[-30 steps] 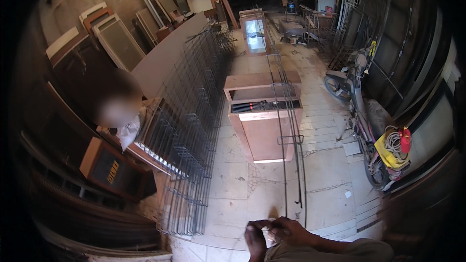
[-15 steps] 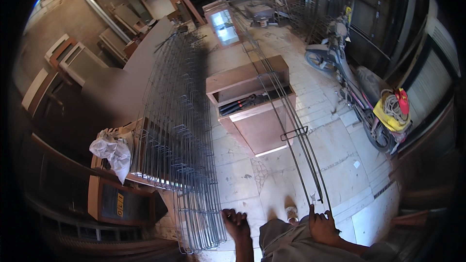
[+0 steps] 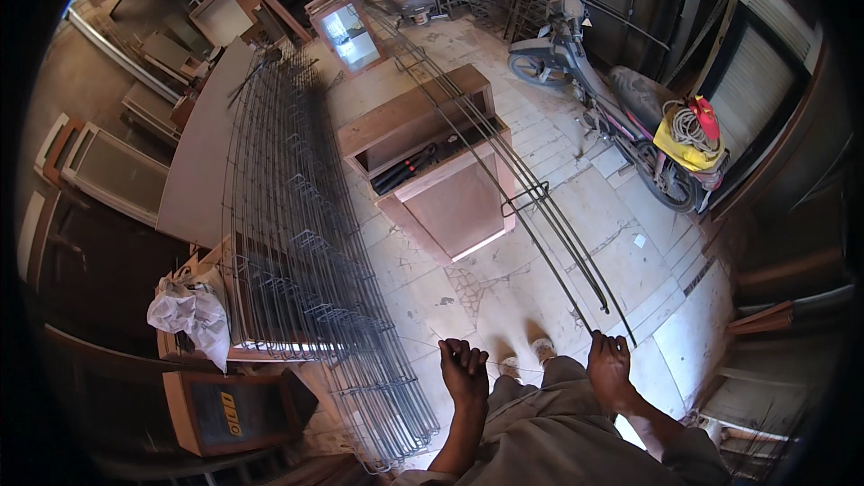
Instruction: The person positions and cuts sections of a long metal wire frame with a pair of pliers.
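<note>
A long, narrow rebar cage [image 3: 538, 193] of thin steel bars with bent stirrups slants across an open wooden cabinet. Its near bar end meets the curled fingers of my right hand [image 3: 610, 369], which is closed there. My left hand [image 3: 465, 371] is a raised fist between that cage and a big pile of similar rebar cages [image 3: 315, 243]. A faint, thin line like wire runs beside the fist; what the fingers hold is too small to make out.
The wooden cabinet [image 3: 454, 207] holds red-and-black-handled cutters [image 3: 407, 169]. A motorcycle [image 3: 621, 108] with coiled rope [image 3: 693, 130] stands at right. A white plastic bag [image 3: 191, 313] lies at left. Beyond is a glass-fronted cabinet [image 3: 351, 38]. Tiled floor [image 3: 576, 252] lies between.
My view has shifted, so the scene sits further left and higher. My left fist has come up and nearer to my right hand, which stays at the cage's near end.
</note>
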A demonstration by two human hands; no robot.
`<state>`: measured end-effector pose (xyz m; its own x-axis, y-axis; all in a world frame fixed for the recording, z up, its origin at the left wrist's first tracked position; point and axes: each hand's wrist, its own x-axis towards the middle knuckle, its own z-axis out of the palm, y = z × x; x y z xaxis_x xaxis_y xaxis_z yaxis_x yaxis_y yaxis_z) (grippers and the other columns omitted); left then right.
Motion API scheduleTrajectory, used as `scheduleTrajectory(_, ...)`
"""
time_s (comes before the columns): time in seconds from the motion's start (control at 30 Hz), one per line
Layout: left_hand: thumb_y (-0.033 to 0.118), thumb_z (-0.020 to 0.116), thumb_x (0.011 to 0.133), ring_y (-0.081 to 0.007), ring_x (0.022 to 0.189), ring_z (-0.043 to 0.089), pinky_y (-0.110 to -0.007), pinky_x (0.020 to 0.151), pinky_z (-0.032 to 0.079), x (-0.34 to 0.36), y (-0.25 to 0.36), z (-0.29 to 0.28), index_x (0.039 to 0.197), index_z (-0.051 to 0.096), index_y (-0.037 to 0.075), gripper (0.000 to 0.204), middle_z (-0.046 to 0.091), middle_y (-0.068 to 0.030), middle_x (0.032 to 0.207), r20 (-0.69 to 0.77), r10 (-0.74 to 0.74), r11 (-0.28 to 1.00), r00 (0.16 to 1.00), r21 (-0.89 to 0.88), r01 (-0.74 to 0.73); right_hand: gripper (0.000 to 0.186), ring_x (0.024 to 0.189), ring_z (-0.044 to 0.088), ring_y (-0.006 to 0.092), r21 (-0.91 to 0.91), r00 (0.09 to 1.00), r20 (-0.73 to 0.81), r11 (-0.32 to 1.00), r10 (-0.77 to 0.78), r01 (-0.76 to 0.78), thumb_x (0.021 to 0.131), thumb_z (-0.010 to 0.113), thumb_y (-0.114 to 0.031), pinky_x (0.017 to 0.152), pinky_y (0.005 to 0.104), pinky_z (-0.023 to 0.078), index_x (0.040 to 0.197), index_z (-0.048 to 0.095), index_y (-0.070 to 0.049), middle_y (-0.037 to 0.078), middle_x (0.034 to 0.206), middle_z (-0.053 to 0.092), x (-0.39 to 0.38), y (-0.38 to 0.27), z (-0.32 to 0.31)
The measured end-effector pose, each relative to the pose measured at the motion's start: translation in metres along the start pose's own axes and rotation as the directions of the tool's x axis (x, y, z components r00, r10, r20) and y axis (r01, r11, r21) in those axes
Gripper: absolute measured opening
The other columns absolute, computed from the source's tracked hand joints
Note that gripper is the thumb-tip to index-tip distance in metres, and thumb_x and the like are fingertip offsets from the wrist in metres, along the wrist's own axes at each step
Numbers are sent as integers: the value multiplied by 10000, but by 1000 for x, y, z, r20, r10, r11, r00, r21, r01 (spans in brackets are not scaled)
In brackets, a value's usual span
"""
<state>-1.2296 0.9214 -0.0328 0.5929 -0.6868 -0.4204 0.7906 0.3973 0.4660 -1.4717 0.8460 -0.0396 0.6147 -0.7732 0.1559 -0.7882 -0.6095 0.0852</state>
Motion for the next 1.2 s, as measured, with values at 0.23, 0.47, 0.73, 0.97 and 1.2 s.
scheduleTrajectory(0.23, 384, 427, 984, -74, 422, 255, -248, 506, 296, -7, 1, -17, 765, 451, 150, 321, 314, 42, 542, 55, -75, 995, 996, 63, 72, 191, 441, 561, 203, 163, 974, -34, 962, 225, -217, 840, 617, -237, 654, 336, 387, 790, 508, -88, 53, 492, 564, -4, -7, 34)
scheduleTrajectory(0.47, 423, 429, 974, -85, 435, 229, -264, 501, 267, 5, -24, -16, 745, 447, 153, 356, 284, 39, 552, 21, -175, 982, 984, 82, 172, 256, 332, 510, 232, 198, 961, -76, 949, 265, -246, 863, 594, -280, 452, 364, 403, 694, 521, -103, 92, 384, 498, 5, -6, 37)
scheduleTrajectory(0.73, 457, 539, 907, -90, 510, 376, -231, 455, 313, 137, -87, 33, 962, 634, 11, 460, 582, -29, 763, 122, 156, 495, 980, 849, -185, 281, 385, 536, 311, 355, 954, 110, 885, 279, -300, 915, 508, -257, 516, 408, 422, 716, 533, -60, 142, 439, 535, 4, -10, 38)
scheduleTrajectory(0.97, 578, 463, 905, -68, 477, 330, -209, 444, 249, 141, -163, 71, 824, 522, 96, 492, 473, 3, 646, 204, -94, 923, 974, 384, 9, 292, 418, 540, 361, 415, 947, 51, 856, 317, -309, 880, 560, -251, 463, 477, 432, 680, 568, -39, 168, 461, 529, 4, -11, 33)
scheduleTrajectory(1.2, 510, 445, 943, -85, 469, 252, -239, 432, 206, 133, -170, 73, 713, 377, 149, 433, 295, 35, 563, 193, -129, 987, 973, 121, 107, 303, 411, 544, 352, 440, 947, 15, 849, 320, -294, 885, 554, -248, 440, 467, 426, 661, 570, -45, 157, 455, 523, 3, -14, 32)
